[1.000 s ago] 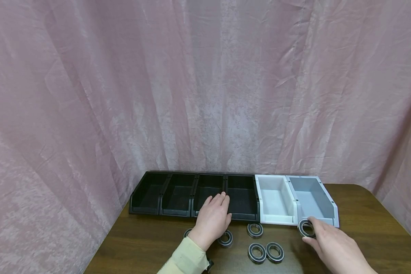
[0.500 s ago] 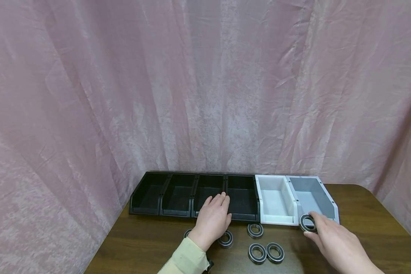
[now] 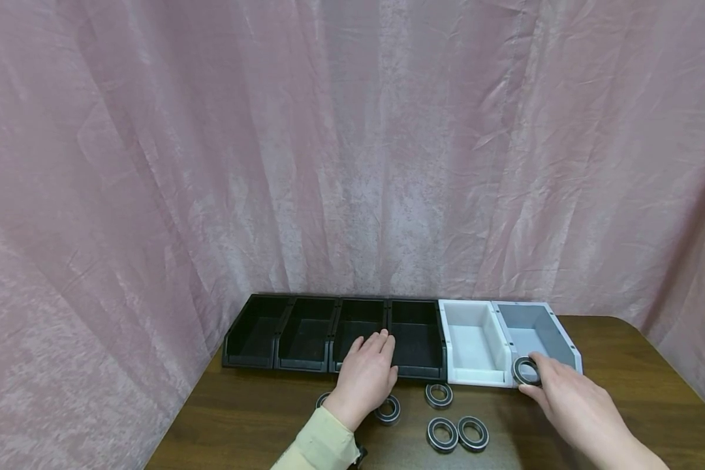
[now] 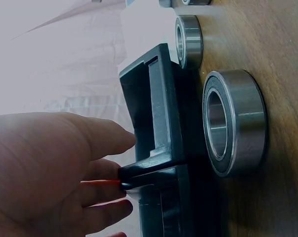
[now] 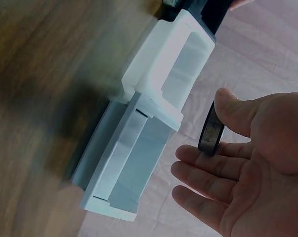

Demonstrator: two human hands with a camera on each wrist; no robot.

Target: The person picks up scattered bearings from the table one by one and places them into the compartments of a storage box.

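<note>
My right hand [image 3: 581, 405] pinches a ball bearing [image 5: 211, 133] between thumb and fingers, seen edge-on in the right wrist view. In the head view this bearing overlaps the front of the light grey bin [image 3: 534, 339], at the right end of the row. My left hand [image 3: 365, 375] reaches over the front of the black bins [image 3: 302, 364], fingers extended and holding nothing. Its fingertips are right at the divider between two black bins in the left wrist view. Close by, a steel bearing [image 4: 247, 123] stands out on the table; the left wrist partly hides another bearing [image 3: 320, 399].
A white bin [image 3: 476, 376] sits between the black bins and the grey one. In front of the row lie several more bearings, among them a touching pair, one bearing [image 3: 431, 435] beside another [image 3: 484, 436]. Pink curtains [image 3: 352, 163] hang behind the wooden table [image 3: 211, 418].
My right hand has lifted the bearing slightly and moved it forward, from the grey bin's front edge to over its front. The left hand has stayed in place.
</note>
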